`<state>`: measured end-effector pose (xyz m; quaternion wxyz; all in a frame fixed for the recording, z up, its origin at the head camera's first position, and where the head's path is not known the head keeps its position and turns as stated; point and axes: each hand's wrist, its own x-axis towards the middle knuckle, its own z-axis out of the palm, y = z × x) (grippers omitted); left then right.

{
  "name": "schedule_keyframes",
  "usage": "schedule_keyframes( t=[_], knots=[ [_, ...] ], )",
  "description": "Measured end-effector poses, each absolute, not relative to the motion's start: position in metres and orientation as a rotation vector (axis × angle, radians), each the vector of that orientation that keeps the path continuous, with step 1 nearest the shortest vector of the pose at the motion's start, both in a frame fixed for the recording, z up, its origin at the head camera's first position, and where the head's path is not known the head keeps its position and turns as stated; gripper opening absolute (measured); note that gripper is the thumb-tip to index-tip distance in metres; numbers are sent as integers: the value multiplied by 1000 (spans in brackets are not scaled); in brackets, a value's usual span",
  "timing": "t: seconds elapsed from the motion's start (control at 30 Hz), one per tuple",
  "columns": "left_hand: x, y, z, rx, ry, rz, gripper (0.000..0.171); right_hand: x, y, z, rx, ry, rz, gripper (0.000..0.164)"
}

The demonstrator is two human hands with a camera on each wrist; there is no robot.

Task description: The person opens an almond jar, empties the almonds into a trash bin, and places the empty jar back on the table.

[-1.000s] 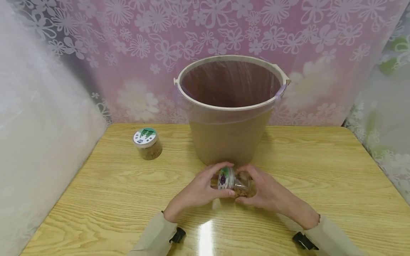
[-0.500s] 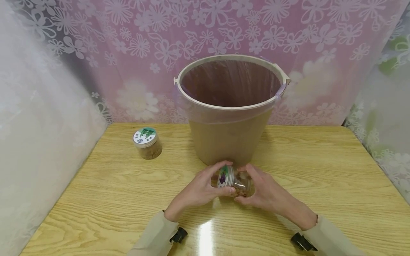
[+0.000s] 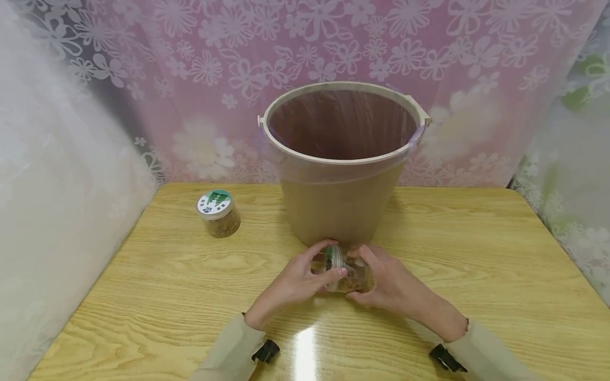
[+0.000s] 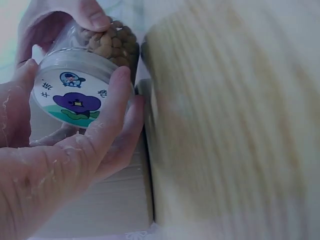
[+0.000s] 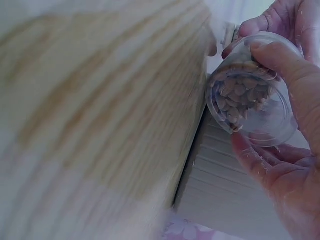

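Note:
A clear plastic jar (image 3: 353,276) lies on its side low over the table, right in front of the bucket, its lid end toward the left. My left hand (image 3: 296,281) grips the lid, thumb on the near side and fingers on the far side. Around the jar's base end curls my right hand (image 3: 394,284). In the left wrist view the white lid (image 4: 75,97) carries a purple cartoon figure. Small brown pellets (image 5: 240,95) show through the jar's bottom in the right wrist view, piled to one side.
A beige bucket (image 3: 333,206) with a clear plastic liner stands behind the hands. A second jar (image 3: 223,225) with a green-and-white lid sits upright at the left. Patterned curtains (image 3: 209,69) hang behind the wooden table (image 3: 190,296).
The jar has turned so that less of the lid's printed face shows in the head view. Both hands have shifted slightly left with it, still holding lid and body.

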<state>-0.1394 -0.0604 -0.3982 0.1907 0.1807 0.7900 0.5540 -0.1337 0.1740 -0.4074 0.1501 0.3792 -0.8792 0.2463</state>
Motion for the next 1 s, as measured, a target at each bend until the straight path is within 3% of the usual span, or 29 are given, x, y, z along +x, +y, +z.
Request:
schedule_keyframes(
  t=[0.23,0.57,1.0],
  knots=[
    [-138,-61,-394,511,2198,1528,68,-130,178,-408,1063,-2599,864,75],
    [-135,-72,-392,684,2154,1526,89,-127,181,-409,986,-2688,1040,80],
    [-134,-74,-396,679,2166,1557,88,-130,189,-400,1112,-2646,909,80]
  ],
)
